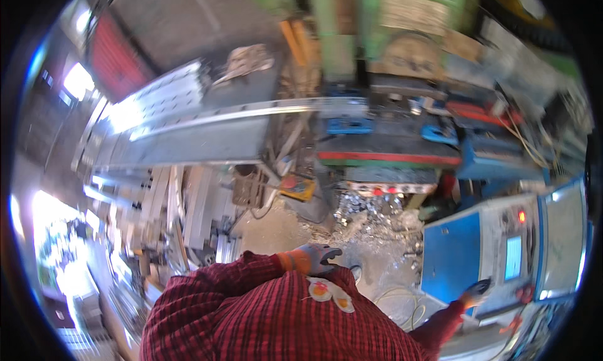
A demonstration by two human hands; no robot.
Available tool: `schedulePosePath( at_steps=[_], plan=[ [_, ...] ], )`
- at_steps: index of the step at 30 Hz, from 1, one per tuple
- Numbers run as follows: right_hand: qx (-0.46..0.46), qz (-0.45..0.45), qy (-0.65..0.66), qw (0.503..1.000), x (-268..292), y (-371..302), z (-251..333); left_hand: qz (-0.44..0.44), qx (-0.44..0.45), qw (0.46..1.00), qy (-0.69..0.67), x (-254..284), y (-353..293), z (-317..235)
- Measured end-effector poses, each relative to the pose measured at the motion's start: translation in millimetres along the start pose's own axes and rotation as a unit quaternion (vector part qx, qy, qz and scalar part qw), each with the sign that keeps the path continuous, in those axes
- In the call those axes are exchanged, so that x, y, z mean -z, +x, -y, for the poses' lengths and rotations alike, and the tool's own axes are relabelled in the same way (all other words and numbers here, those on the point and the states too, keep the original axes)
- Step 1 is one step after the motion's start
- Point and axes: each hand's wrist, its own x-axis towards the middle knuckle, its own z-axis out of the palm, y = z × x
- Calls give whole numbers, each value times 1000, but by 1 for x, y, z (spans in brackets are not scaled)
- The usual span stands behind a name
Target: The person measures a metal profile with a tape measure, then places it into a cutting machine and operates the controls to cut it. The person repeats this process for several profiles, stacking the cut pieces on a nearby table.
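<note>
My left hand (312, 259), in a grey glove with dark fingertips and an orange cuff, hangs in front of my checked red shirt. Its fingers are loosely bent and apart, and nothing shows in them. Out to the right, my right hand (475, 293) in a similar glove is at the lower edge of a control cabinet (493, 254), below its lit screen (513, 258). Blur hides how its fingers are set and whether they touch the panel. A long metal profile (245, 112) lies across a table (188, 148) and reaches into a green machine (333, 47).
Punched metal profiles (160, 91) and a crumpled cloth (246, 60) lie on the table, with more stock (188, 204) stacked below. Metal scrap (370, 213) covers the floor under the machine. A yellow pedal box (296, 187) stands between, and a pale hose (402, 295) loops near my right arm.
</note>
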Motion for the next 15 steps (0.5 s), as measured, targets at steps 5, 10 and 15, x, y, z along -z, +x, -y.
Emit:
schedulePosePath(
  at_steps=[5,10,15],
  plan=[
    [-68,301,359,881,-106,-223,190,-119,10,992,-44,24,-76,67],
    [256,414,342,804,-106,-308,439,-282,144,948,-18,59,-186,155],
    [142,475,413,764,-134,-327,555,-308,205,925,88,109,-265,242]
  ],
)
